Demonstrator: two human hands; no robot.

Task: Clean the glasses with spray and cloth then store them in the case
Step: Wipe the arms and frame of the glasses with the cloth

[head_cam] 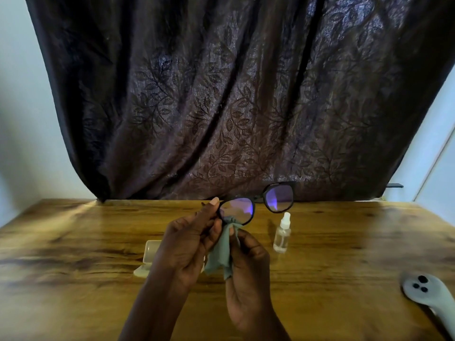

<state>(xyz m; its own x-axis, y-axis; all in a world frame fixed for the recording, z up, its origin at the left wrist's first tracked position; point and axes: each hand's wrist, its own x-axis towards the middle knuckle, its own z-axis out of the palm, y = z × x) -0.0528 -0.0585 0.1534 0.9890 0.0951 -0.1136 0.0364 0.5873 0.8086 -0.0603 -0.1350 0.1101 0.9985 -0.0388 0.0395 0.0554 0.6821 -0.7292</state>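
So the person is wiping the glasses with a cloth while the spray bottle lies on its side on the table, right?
Not quite: the head view shows the spray bottle standing upright on the table, not lying down. The person is indeed wiping the glasses with the cloth.

no readable text, label or number, spray bottle (282, 236) and case (150, 251) too blurred to tell
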